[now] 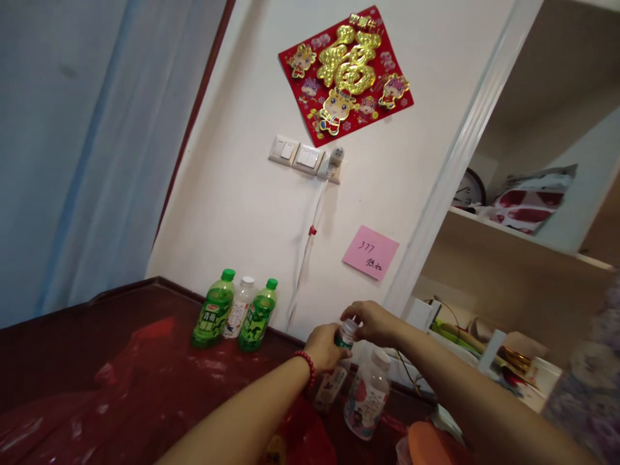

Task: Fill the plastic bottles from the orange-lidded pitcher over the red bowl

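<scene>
A small bottle (345,337) with a whitish top and a dark green band is wrapped in the fingers of my left hand (323,349), which wears a red bead bracelet. My right hand (374,323) reaches in from the right, its fingers curled at the bottle's top; whether a cap is between them I cannot make out. Just below my hands stands a clear plastic bottle (368,400) with a white cap and a printed label. Beside it, a bottle with a printed label (330,391) is partly hidden behind my left hand and wrist.
Two green drink bottles (213,313) and a white-capped bottle (238,310) stand by the wall at the left. Red plastic (130,352) covers part of the dark red table (62,336). A white cord (305,258) hangs from the socket. Shelves (533,242) are at right.
</scene>
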Available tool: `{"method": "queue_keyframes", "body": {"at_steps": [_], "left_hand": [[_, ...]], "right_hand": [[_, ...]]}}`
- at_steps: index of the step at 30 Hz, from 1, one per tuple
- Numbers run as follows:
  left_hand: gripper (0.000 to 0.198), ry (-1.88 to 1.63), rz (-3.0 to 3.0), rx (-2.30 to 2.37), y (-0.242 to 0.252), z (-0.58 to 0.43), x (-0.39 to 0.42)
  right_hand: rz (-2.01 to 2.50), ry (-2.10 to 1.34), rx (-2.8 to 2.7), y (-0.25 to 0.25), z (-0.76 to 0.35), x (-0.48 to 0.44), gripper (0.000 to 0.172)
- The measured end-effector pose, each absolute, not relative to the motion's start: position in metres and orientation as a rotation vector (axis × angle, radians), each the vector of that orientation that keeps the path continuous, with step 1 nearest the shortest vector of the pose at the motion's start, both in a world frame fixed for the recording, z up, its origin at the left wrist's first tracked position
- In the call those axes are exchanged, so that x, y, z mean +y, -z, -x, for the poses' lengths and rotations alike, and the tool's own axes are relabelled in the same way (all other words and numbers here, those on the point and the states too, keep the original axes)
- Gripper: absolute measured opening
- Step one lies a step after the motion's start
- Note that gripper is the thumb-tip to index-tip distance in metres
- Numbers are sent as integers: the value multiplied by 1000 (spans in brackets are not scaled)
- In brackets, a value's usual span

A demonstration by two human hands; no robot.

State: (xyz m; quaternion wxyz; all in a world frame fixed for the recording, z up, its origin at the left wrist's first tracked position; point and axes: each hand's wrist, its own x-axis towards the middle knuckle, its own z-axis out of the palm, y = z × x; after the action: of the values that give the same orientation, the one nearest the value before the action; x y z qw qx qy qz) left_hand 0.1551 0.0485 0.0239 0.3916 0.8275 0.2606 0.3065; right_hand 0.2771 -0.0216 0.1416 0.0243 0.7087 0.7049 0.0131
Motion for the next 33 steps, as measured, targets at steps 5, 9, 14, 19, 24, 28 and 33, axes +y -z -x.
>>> {"method": "queue_keyframes", "body": {"at_steps": [5,9,14,19,24,28,33], "left_hand": [[39,-793,-2093,658,-22,-153,50],[37,-792,-2079,656,-22,-152,48],[34,-776,-2071,665,-26,-150,44],[31,-753,-2070,700,-30,-148,41],[36,-746,-2077,701,-29,-148,43],[36,-761,-2088,672,-25,-149,46],[37,-788,-2092,662,-23,-150,48]], "right_hand": [[-2214,33,2140,-141,-277,-17,29],[-2234,123,2072,-143,-277,-14,27],[-2237,159,1992,-150,-273,-11,26],[-2264,143,1831,-155,-261,-10,29],[-2305,6,1731,-155,-249,-12,40],[-2298,76,1760,-167,-248,-19,38],[-2219,172,1863,-170,-251,-25,39]]}}
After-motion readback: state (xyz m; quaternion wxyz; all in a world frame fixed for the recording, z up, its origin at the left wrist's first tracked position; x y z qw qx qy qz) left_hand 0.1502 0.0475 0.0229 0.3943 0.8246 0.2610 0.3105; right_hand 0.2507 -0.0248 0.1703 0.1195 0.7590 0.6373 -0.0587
